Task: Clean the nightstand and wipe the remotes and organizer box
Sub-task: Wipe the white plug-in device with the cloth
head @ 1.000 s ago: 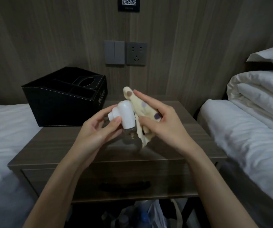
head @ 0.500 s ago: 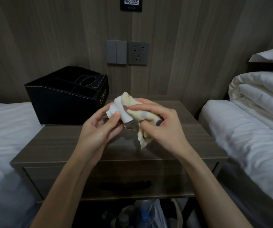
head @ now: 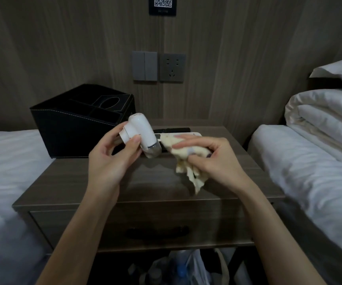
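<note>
The two hands have just come apart. A moment ago the cloth (head: 181,150) was pressed up against the small white bottle (head: 143,136). Now the right hand (head: 213,159) has drawn it off to the right, and there is a clear gap between the two.

The left hand (head: 112,161) grips the bottle with fingers and thumb curled round its white top. The bottle is tilted, its clear end pointing down toward the cloth, and it is held in the air in front of the organizer box (head: 73,128). The right hand has the spotted cloth bunched in its curled fingers, with a loose tail hanging just above the nightstand (head: 145,182).

With the hands parted, two remotes show behind them, lying side by side near the back edge. One is a black remote (head: 176,129) and the other, just in front of it, a white remote (head: 194,134). The box sits at the back left corner.

I take it the cloth has been dampened and wiping comes next, perhaps the remotes first. The bottle probably needs setting down before that.
</note>
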Demonstrator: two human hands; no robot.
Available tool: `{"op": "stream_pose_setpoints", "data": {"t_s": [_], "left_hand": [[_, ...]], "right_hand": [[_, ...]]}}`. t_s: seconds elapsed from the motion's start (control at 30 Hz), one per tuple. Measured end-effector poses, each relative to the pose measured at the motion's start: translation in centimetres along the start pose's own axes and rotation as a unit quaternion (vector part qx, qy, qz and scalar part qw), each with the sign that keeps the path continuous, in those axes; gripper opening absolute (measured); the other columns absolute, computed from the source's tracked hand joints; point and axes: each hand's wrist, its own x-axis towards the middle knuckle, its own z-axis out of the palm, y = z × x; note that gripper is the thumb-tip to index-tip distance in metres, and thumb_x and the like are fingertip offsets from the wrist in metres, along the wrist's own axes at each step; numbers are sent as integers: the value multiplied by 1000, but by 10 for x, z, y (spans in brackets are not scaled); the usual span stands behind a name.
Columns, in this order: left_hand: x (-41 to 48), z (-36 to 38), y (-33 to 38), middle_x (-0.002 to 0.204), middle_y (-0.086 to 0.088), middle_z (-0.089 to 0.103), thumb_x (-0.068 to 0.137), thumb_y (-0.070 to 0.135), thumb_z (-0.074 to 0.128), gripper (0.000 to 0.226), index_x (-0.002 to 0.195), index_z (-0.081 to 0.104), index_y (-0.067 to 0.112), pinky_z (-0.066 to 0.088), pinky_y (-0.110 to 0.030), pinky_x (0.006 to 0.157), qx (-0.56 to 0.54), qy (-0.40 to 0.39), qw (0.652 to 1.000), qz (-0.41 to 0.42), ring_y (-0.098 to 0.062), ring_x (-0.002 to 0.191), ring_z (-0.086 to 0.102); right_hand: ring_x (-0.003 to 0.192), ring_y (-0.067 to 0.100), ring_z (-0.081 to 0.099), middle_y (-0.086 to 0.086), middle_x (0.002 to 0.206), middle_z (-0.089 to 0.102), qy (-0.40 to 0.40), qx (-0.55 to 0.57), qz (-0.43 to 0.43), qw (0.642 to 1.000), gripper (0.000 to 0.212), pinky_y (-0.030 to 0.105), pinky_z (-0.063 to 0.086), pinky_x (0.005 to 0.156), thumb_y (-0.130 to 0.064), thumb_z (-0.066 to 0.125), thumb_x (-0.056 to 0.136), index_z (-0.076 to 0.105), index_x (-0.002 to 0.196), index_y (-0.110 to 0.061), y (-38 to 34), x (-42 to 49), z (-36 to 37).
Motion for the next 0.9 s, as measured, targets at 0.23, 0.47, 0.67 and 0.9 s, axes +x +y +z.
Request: {"op": "stream_pose_setpoints", "data": {"t_s": [0.23, 0.47, 0.67, 0.9], "left_hand": [[-6, 6, -2, 110, 1, 69, 80, 9, 71, 44, 122, 64, 17, 56, -17, 70, 92, -22, 995, 39, -4, 88, 71], [-5, 2, -5, 110, 6, 69, 76, 17, 74, 39, 114, 67, 24, 56, -23, 83, 101, 20, 993, 65, -6, 106, 64], [0, -3, -5, 112, 5, 68, 77, 19, 77, 34, 107, 67, 32, 55, -37, 91, 78, 63, 993, 69, -10, 111, 63], [-1, -3, 3, 115, 1, 67, 82, 12, 69, 42, 123, 62, 18, 56, -18, 77, 55, -9, 997, 47, -2, 95, 69]], "right_hand": [[128, 1, 44, -17, 144, 48, 40, -204, -119, 971, 54, 26, 37, 109, -2, 58, 84, 60, 129, -33, -16, 3, 28], [116, 10, 50, -18, 145, 46, 32, -265, -142, 953, 59, 15, 38, 100, -3, 60, 82, 59, 132, -34, -2, -1, 40], [95, 8, 52, -28, 133, 53, 10, -281, -129, 951, 56, 19, 46, 89, -2, 62, 74, 68, 117, -37, 9, -2, 36], [109, 1, 63, -7, 116, 70, 107, -95, -99, 985, 36, 25, 50, 96, 6, 61, 77, 77, 100, -16, 0, -1, 19]]}}
